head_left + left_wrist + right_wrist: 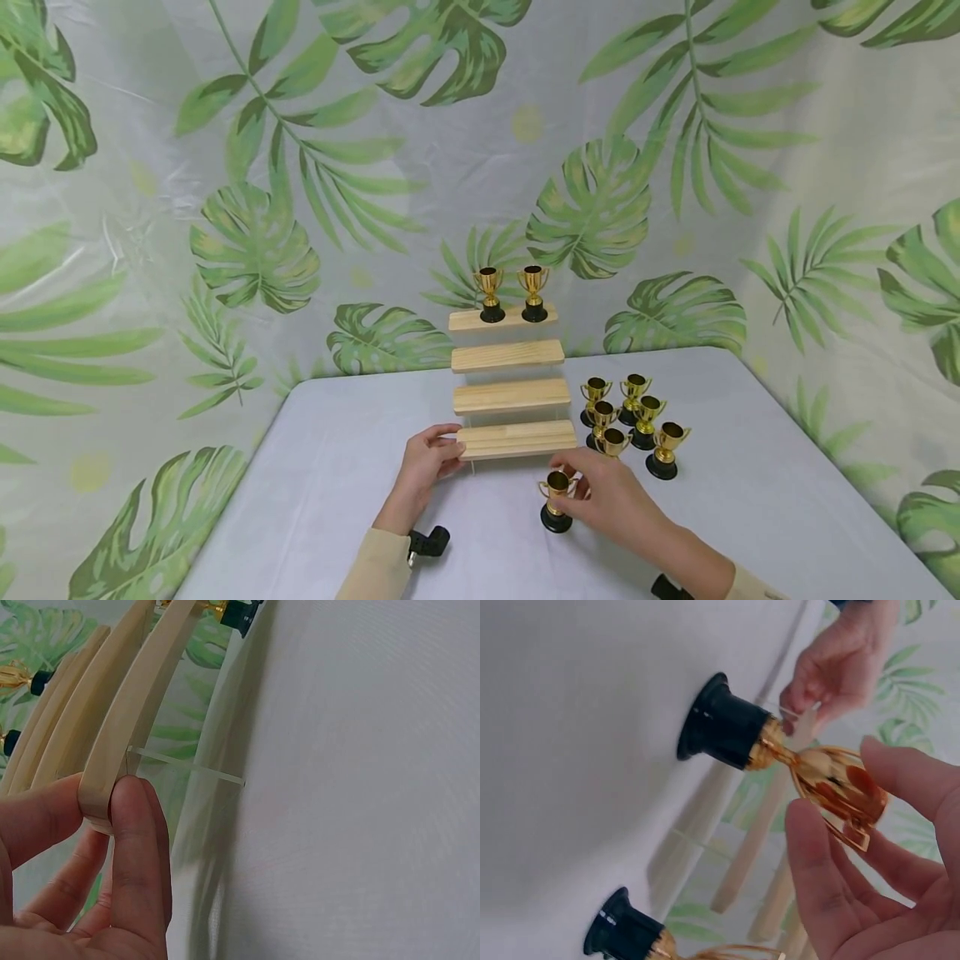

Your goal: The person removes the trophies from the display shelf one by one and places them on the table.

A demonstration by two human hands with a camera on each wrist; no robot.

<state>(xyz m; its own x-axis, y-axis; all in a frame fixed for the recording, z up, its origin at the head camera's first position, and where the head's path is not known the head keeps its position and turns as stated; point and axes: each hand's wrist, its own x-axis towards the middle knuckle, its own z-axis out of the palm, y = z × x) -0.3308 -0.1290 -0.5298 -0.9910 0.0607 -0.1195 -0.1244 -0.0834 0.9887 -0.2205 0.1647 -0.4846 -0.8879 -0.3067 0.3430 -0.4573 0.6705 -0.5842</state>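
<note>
My left hand (426,465) pinches the left end of the lowest wooden shelf (517,440) of a stepped rack; the left wrist view shows thumb and fingers on both faces of that board (124,727). In front of the rack, my right hand (611,492) holds a small gold trophy cup (557,500) with a black base. Seen from the right wrist, thumb and fingertips grip the bowl of this trophy cup (832,780) around its handles. The cup is upright; whether its base touches the table I cannot tell.
Two trophy cups (533,292) stand on the top shelf (465,321). Several more trophy cups (664,450) are grouped on the white table (337,450) right of the rack. A leaf-patterned cloth (480,167) hangs behind. Black wrist devices (430,542) are on both arms.
</note>
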